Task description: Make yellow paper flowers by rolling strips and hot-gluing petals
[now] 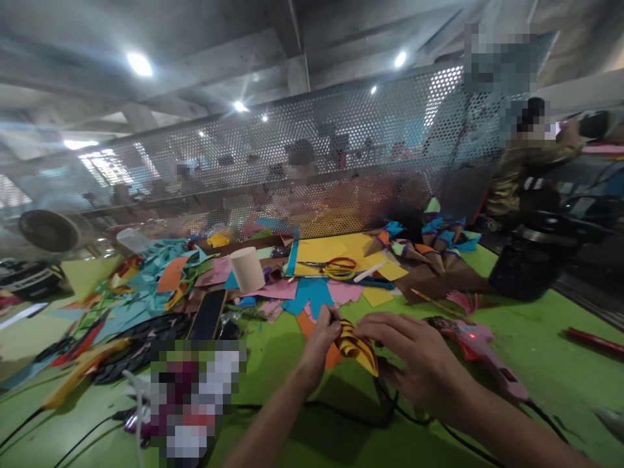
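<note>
Folded yellow paper point(358, 348) with dark stripes is held just above the green desk point(536, 351), at lower centre of the frame. Its left edge is pinched in the closed grip of the left hand point(324, 333), and its right side is clasped by the right hand point(414, 361). A pink glue gun point(480, 348) lies just beside that hand. Bare desk is left at lower right, while the far edge is crowded by scissors point(337, 266) and a paper cup point(247, 268).

At seven o'clock a blurred patch point(195, 396) hides something on the counter point(511, 344). The right hand point(414, 364) covers the lower edge of the folded paper point(355, 344).
</note>
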Demonstrator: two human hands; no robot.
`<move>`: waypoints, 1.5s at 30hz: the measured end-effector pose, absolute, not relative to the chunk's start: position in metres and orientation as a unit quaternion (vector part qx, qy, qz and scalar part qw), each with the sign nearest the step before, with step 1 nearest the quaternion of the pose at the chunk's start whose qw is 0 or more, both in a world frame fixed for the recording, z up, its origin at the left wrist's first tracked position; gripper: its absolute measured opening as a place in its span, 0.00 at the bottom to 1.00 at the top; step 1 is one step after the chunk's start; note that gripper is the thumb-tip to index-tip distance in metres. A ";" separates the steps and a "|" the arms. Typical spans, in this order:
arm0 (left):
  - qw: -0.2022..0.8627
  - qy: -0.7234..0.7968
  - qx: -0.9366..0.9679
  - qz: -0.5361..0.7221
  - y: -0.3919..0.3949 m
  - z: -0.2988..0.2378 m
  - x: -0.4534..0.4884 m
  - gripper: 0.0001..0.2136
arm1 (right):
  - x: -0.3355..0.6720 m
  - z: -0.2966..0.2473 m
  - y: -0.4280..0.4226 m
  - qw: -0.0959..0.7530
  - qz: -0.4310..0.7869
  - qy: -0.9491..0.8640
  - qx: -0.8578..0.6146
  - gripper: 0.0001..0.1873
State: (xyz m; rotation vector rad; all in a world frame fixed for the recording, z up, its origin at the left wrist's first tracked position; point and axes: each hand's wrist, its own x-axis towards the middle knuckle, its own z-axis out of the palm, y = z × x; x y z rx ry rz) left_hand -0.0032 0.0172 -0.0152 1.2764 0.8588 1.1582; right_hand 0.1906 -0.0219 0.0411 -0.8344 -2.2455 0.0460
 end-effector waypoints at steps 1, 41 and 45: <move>0.568 0.364 0.549 0.493 0.014 -0.013 -0.004 0.11 | 0.191 0.041 -0.022 0.365 0.019 -0.873 -0.324 0.26; 0.463 0.368 0.704 0.394 0.006 0.008 -0.007 0.03 | 0.188 0.058 -0.020 0.386 0.390 -0.721 -0.423 0.06; 0.464 0.369 0.706 0.388 0.004 0.010 -0.006 0.05 | 0.189 0.059 -0.019 0.385 0.415 -0.702 -0.431 0.06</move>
